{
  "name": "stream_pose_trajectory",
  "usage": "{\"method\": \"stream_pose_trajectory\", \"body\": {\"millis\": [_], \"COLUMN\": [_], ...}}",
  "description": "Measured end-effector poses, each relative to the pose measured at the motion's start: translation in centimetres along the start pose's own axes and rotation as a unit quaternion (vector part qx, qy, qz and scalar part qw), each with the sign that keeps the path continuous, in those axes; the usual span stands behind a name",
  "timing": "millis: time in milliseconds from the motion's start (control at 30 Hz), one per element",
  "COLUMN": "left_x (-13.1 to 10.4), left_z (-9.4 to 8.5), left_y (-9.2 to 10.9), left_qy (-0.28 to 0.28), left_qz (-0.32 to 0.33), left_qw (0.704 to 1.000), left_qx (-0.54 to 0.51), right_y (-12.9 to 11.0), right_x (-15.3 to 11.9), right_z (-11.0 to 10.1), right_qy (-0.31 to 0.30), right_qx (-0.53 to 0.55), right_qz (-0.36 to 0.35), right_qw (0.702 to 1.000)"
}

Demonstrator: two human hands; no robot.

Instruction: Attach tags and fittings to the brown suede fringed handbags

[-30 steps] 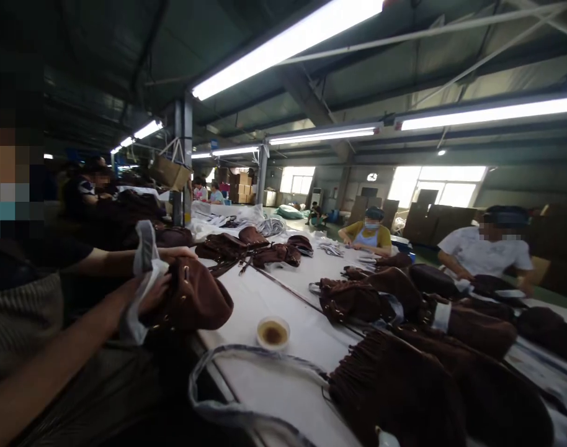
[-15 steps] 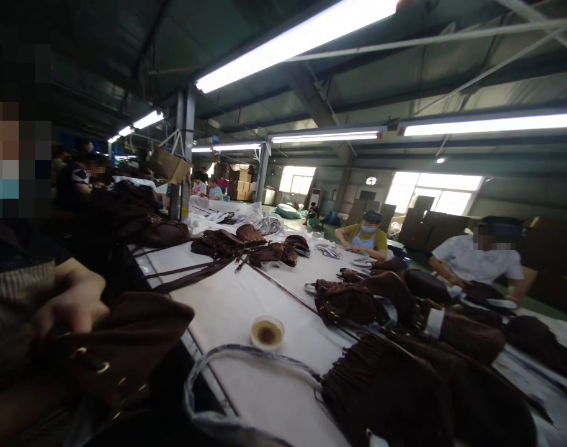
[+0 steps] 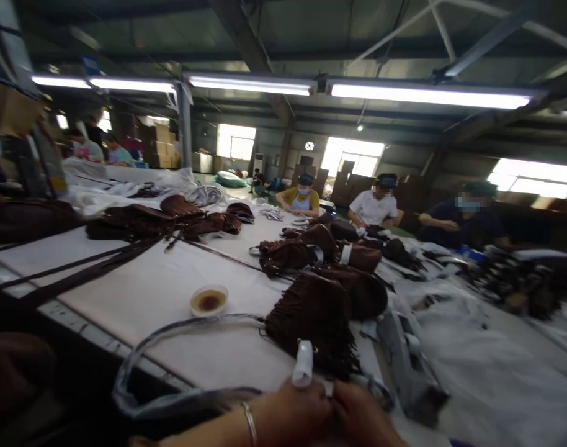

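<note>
A dark brown fringed bag (image 3: 311, 313) lies on the white table in front of me. Its clear-wrapped strap (image 3: 137, 347) loops out to the left and back toward my wrist. At the bag's near edge stands a white wrapped piece (image 3: 303, 363), right at the knuckles of my left hand (image 3: 304, 406). That hand, with a bangle at the wrist, is closed. Beside it, my right hand (image 3: 360, 413) is closed too, its fingers turned toward the left ones. What they pinch between them is hidden and blurred.
A round dish of brown liquid (image 3: 209, 300) sits left of the bag. Behind it are more brown bags (image 3: 144, 221) with long straps. A grey device (image 3: 411, 360) stands at the right, beside white sheeting (image 3: 492, 366). Several people work across the table.
My view has swung right, so the person at the left holding a brown bag is out of sight. Both my hands have come into view at the fringed bag's near edge.
</note>
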State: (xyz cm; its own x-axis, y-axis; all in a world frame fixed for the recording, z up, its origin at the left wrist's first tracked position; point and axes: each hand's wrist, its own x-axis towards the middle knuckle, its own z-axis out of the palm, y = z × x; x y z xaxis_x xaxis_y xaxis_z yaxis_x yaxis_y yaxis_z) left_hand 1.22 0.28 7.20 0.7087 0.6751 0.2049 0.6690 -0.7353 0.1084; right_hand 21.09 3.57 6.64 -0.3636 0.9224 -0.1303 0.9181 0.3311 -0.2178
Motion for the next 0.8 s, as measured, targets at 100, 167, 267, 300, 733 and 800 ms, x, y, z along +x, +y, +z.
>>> {"method": "stream_pose_trajectory", "body": {"millis": [100, 167, 267, 300, 733, 800], "left_x": [0.7, 1.0, 1.5, 1.6, 1.0, 1.3], "left_z": [0.8, 1.1, 1.9, 2.3, 1.9, 2.8], "left_y": [0.1, 0.1, 1.2, 1.7, -0.6, 0.3], "left_qy": [-0.065, -0.074, -0.051, -0.05, -0.059, -0.026], "left_qz": [0.001, -0.019, -0.082, -0.102, -0.046, -0.087], "left_qw": [0.998, 0.997, 0.994, 0.992, 0.997, 0.995], "left_qx": [-0.016, -0.032, -0.053, -0.058, -0.027, -0.033], "right_y": [0.0, -0.3, -0.8, -0.9, -0.6, -1.4], "right_x": [-0.2, -0.1, -0.2, -0.3, -0.2, -0.3], "right_z": [-1.2, -1.7, -1.3, -1.0, -2.2, -1.5], "right_qy": [-0.029, -0.013, 0.025, 0.031, -0.01, 0.022], "right_qx": [-0.036, -0.033, 0.033, 0.049, -0.021, 0.007], "right_qz": [-0.097, -0.06, 0.068, 0.099, -0.046, 0.053], "right_qw": [0.994, 0.998, 0.997, 0.993, 0.999, 0.998]}}
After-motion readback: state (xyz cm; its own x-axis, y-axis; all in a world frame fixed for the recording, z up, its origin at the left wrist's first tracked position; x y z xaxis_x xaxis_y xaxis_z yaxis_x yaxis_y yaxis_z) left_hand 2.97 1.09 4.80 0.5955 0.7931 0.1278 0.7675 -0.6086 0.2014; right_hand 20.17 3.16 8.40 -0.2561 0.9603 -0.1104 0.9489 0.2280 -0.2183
